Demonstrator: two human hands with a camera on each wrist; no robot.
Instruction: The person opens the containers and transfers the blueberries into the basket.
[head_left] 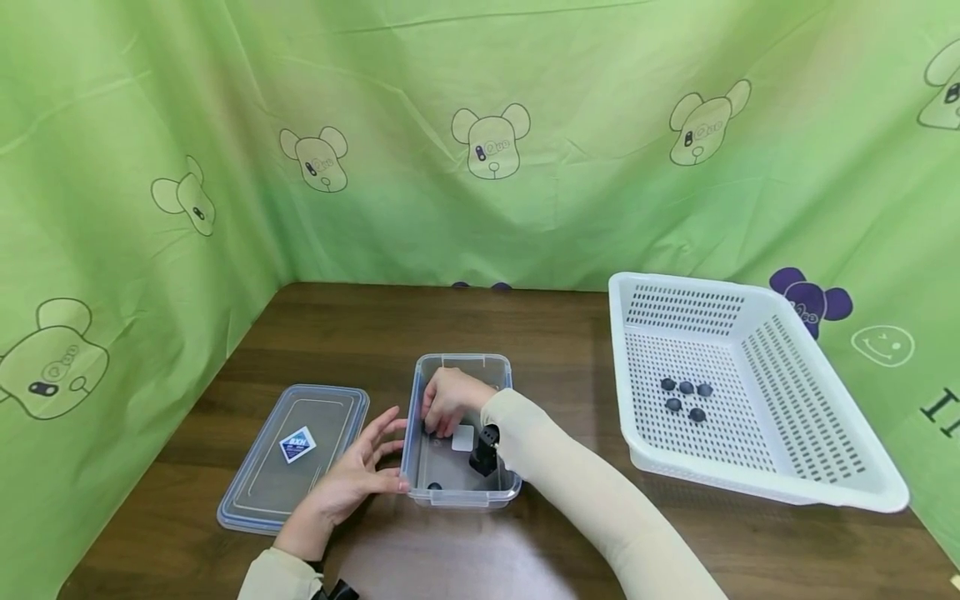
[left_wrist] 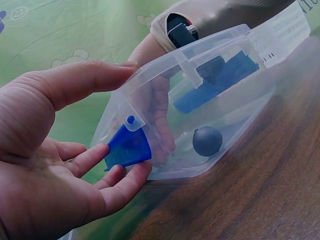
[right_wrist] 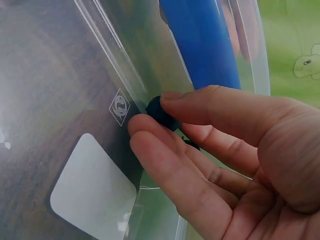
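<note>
A clear plastic box (head_left: pixel 498 375) stands upright between my hands, a white square label (right_wrist: pixel 92 187) on its floor. Inside it, at the left wall, my right hand (head_left: pixel 452 396) pinches a small dark ball (right_wrist: pixel 162 114) between thumb and fingers. Another dark ball (left_wrist: pixel 207 141) lies in the box's near end. My left hand (head_left: pixel 352 479) rests against the box's left side from outside, its fingers spread. In the left wrist view its thumb is at the rim and fingertips touch a blue latch (left_wrist: pixel 129 146).
A clear lid (head_left: pixel 270 487) with blue edges and a diamond sticker lies left of the box. To the right stands a white perforated basket (head_left: pixel 757 492) holding several dark balls (head_left: pixel 686 387). A green printed curtain (head_left: pixel 570 225) hangs behind the wooden table (head_left: pixel 555 333).
</note>
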